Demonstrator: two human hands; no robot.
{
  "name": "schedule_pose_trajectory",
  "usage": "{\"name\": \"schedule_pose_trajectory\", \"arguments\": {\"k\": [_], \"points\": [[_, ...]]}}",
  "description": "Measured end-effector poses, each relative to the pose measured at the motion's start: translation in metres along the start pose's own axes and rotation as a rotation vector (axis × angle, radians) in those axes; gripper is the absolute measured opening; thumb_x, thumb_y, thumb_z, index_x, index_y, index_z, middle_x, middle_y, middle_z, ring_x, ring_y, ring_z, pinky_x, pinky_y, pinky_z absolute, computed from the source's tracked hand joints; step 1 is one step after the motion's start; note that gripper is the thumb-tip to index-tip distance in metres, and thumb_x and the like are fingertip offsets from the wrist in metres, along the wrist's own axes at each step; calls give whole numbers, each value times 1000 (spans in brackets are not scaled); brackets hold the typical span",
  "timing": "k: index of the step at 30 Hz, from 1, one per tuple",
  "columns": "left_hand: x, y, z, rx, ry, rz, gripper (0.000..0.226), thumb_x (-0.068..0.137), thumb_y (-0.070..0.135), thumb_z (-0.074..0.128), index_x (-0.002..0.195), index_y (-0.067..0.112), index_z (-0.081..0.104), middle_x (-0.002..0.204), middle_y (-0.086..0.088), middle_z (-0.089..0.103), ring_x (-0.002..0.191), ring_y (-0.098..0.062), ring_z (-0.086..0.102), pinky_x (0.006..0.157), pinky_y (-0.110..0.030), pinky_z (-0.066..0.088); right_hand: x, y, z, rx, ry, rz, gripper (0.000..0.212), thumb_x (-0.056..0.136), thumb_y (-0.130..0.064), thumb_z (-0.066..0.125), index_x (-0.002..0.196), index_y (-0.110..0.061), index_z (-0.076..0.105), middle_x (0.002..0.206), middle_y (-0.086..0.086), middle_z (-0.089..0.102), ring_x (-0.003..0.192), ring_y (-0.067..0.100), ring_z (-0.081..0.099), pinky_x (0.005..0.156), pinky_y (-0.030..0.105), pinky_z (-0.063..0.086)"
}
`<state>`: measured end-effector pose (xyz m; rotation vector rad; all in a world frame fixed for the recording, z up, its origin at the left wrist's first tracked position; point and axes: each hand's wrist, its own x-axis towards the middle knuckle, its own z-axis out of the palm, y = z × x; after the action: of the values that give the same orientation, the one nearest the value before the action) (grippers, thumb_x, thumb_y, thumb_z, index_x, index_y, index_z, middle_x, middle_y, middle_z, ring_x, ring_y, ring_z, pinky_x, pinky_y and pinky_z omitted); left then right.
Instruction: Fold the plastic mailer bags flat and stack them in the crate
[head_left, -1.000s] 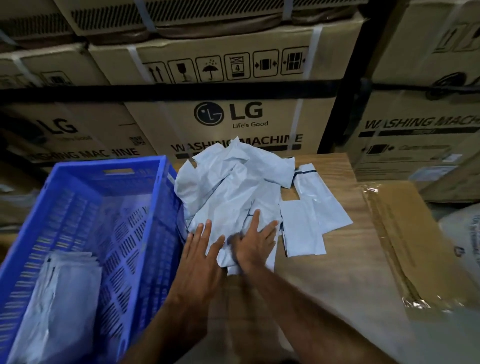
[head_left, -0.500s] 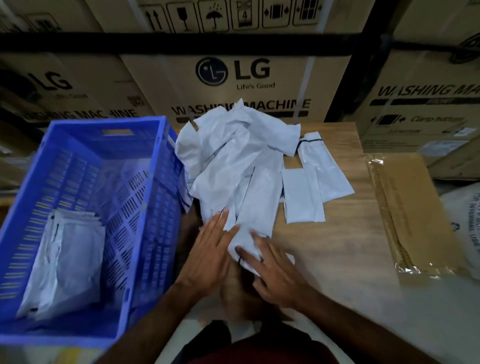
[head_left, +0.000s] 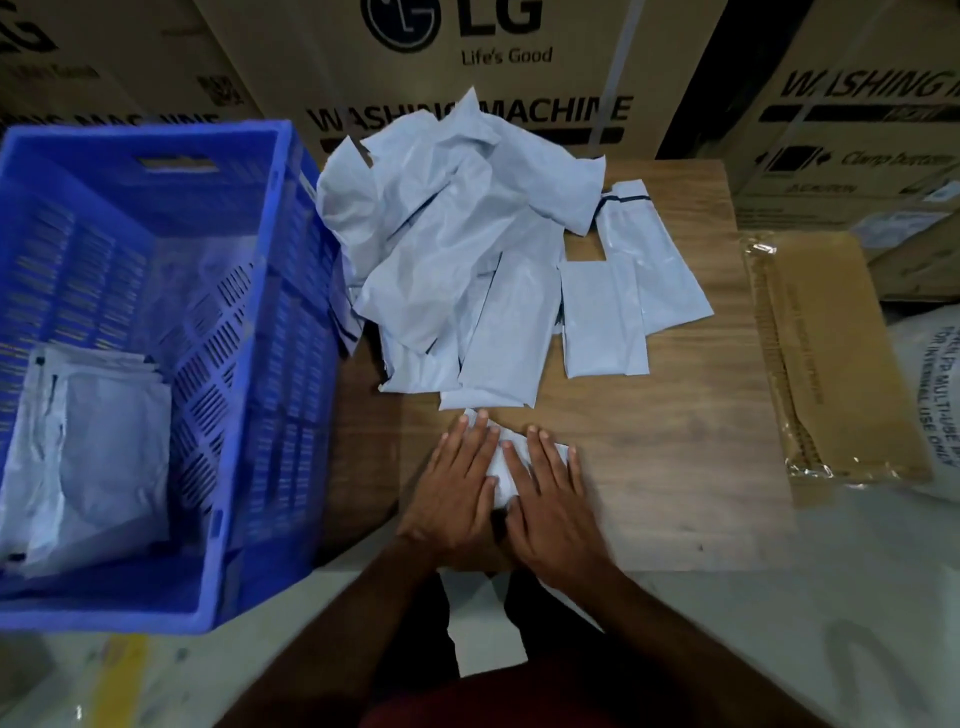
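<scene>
A warehouse or appliance stockroom: tall cardboard cartons (head_left: 467, 78) printed "LG Life's Good" and "Washing Machine" stand stacked and strapped in rows behind a small wooden table (head_left: 675, 467). A blue perforated plastic crate (head_left: 260, 364) of the storage kind sits beside the table, a heap of pale plastic mailer bags (head_left: 457, 249) lies on the tabletop, and a flat shrink-wrapped pack of cardboard (head_left: 831, 364) rests nearby on a bare concrete floor (head_left: 779, 623).

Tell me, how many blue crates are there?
1. The blue crate sits left of the wooden table, with folded mailer bags stacked in its near corner.
</scene>
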<state>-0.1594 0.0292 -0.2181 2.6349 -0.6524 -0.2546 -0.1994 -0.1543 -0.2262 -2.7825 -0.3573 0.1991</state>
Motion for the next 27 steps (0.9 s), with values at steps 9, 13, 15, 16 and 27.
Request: {"name": "schedule_pose_trajectory", "arguments": {"k": [9, 13, 15, 16, 27], "points": [[3, -1, 17, 42, 30, -23, 65, 103, 31, 32, 161, 4, 29, 171, -15, 19, 160, -33, 10, 125, -55, 22, 3, 3, 19, -49, 43, 15, 69, 101, -42, 38, 163, -13, 30, 171, 17, 18, 160, 31, 16, 127, 58, 15], [-4, 7, 20, 41, 50, -86, 63, 103, 30, 32, 160, 2, 32, 170, -16, 22, 159, -32, 12, 126, -51, 19, 5, 8, 13, -18, 27, -52, 67, 102, -40, 33, 164, -14, 27, 172, 16, 18, 160, 28, 14, 127, 57, 16], [-11, 18, 25, 57, 101, -171, 62, 103, 31, 33, 157, 0, 38, 168, -18, 27, 158, -33, 19, 126, -52, 19, 4, 18, 8, 10, 29, -103, 67, 102, -36, 35, 164, -10, 26, 172, 16, 16, 161, 28, 12, 127, 57, 18], [-13, 23, 26, 77, 123, -203, 62, 103, 32, 34, 155, -1, 41, 166, -20, 29, 157, -35, 22, 126, -53, 20, 2, 25, 6, 26, 45, -81, 68, 102, -35, 37, 163, -8, 26, 172, 17, 16, 161, 28, 11, 127, 57, 19], [8, 19, 35, 160, 19, -6, 63, 103, 37, 34, 160, 9, 35, 169, -17, 22, 158, -35, 18, 124, -56, 21, -7, 44, 8, -44, 53, 51, 69, 104, -35, 35, 165, -8, 20, 173, 17, 9, 161, 30, 6, 127, 58, 17]]}}
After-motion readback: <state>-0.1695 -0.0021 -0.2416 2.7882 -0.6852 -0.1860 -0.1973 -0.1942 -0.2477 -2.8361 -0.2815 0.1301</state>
